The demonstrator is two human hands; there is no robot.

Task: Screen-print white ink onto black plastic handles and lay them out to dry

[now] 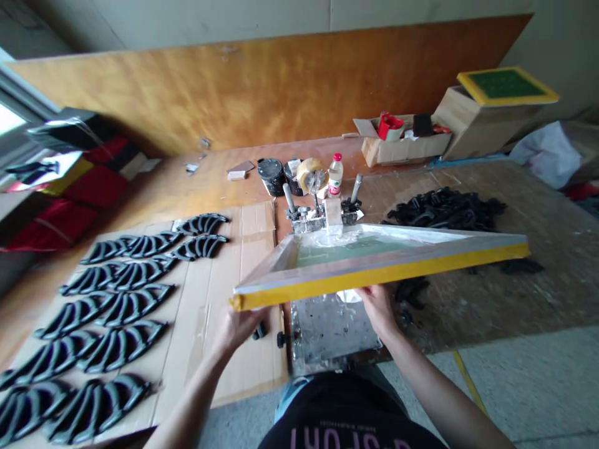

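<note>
A screen-printing frame (374, 273), with yellow tape along its front edge and green mesh (346, 249), is tilted up from a clamp (333, 215) at its back. My left hand (241, 327) is at the frame's front left corner, closed against its underside with the fingertips partly hidden. My right hand (375, 307) reaches below the frame's front edge, its fingers mostly hidden by the frame. Close to those fingers is a white piece (349, 296), too covered to name. Beneath lies a stained grey base plate (334, 330). A small black piece (259, 330) shows beside my left hand.
Ribbed black curved parts (124, 357) lie in rows on cardboard (224, 368) at left. A heap of black parts (444, 211) is at right. Behind the clamp stand black tubs (271, 176), a tape roll (311, 175) and a red-capped bottle (336, 174). Boxes (407, 149) stand farther back.
</note>
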